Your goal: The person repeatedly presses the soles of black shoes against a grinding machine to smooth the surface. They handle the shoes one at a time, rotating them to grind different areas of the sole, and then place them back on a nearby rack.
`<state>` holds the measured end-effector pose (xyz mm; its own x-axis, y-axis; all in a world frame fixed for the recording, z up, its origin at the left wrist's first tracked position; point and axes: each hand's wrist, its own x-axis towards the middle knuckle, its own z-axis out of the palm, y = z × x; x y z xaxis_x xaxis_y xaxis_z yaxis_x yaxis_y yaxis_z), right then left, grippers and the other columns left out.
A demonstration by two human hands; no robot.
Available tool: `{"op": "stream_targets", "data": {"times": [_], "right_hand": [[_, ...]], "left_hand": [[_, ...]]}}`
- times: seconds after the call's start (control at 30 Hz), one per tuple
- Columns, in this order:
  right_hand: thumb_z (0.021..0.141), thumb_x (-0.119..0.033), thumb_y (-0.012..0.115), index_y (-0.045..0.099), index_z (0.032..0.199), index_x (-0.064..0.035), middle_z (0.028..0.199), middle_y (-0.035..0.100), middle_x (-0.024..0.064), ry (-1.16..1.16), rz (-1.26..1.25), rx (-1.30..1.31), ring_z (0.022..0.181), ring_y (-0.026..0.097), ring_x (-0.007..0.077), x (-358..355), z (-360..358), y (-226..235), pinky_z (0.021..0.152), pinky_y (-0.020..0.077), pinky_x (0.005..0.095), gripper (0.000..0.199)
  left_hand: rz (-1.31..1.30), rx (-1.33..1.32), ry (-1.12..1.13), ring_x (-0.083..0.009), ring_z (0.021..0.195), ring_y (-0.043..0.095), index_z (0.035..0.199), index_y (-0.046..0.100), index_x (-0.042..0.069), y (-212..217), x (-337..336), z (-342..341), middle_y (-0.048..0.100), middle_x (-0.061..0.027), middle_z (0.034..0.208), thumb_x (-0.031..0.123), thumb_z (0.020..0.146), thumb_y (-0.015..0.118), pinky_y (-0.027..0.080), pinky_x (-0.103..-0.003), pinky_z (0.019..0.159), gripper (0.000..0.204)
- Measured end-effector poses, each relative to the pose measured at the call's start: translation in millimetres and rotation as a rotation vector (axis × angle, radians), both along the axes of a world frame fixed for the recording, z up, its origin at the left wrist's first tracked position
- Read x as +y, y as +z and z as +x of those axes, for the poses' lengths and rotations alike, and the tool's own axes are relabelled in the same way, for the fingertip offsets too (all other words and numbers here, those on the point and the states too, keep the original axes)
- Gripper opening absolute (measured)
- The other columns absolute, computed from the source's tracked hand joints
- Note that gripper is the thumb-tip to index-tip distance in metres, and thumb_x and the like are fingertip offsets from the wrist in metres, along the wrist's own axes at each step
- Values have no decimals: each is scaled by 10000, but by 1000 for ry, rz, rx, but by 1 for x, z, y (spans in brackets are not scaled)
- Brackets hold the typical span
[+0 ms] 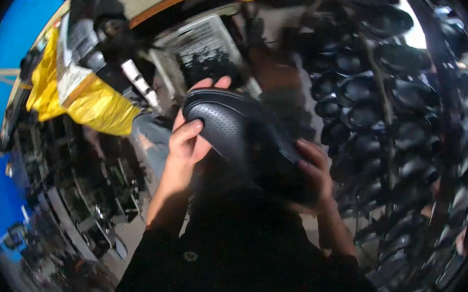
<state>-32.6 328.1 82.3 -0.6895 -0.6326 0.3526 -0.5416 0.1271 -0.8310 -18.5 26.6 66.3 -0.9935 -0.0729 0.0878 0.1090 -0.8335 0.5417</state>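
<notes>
black shoe upper (pixel 241 132), held up in front of the chest btw both hands, well above the floor. dark perforated toe part w/ a smooth rounded front, looks like moulded rubber or soft synthetic. judging by how it's carried w/ fingertips only, prob light; likely flexes some at the sides but keeps its shape at the toe. matte dotted surface shd give decent grip, not slippery. not fragile, though a hard squeeze cd dent the toe.

left hand (pixel 190 136) wraps the toe end: thumb pressed on the top of the perforated face, other fingers curled behind it, tips showing over the upper edge. so fingers closed on the shoe, thumb opposing. right hand (pixel 316 173) takes the rear/lower end, fingers bent over the edge, thumb side hidden under the dark part; seems clamped on it too but the contact is in shadow, can't be fully sure.

best holds in my view: toe rim and heel rim, as now, leaving the middle free.

around: rack of many black shoes (pixel 396 99) to the right, near the right hand but apart. yellow bag (pixel 89 104) to the left, wire basket (pixel 198 47) beyond the shoe, both well apart.
</notes>
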Motion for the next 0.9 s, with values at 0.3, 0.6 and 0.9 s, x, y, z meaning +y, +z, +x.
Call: {"op": "stream_targets", "data": {"times": [0.3, 0.6, 0.9], "right_hand": [[716, -188, 739, 564, 1328, -71, 1405, 444, 174, -518, 440, 213, 1272, 419, 374, 9, 43, 70, 1075, 344, 484, 646], [739, -221, 812, 542, 1273, -37, 1244, 594, 171, -1300, 505, 335, 1160, 562, 352, 89, 168, 172, 993, 450, 432, 626], [660, 110, 690, 487, 1254, -29, 1299, 583, 144, -1676, 589, 886, 1218, 556, 285, 217, 255, 242, 1062, 405, 375, 643]], "left_hand": [[-344, -108, 90, -299, 1294, 444, 1320, 353, 124, 34, 115, -6, 410, -181, 1464, -42, 828, 567, 388, -444, 1084, 561], [-650, 436, -483, -260, 1223, 521, 1298, 467, 14, 103, 168, 57, 523, -150, 1333, 158, 966, 572, 411, -396, 1069, 376], [-729, 236, -852, -189, 1189, 562, 1281, 507, 23, 49, 128, 58, 586, -102, 1281, 57, 962, 567, 442, -311, 989, 326]]}}
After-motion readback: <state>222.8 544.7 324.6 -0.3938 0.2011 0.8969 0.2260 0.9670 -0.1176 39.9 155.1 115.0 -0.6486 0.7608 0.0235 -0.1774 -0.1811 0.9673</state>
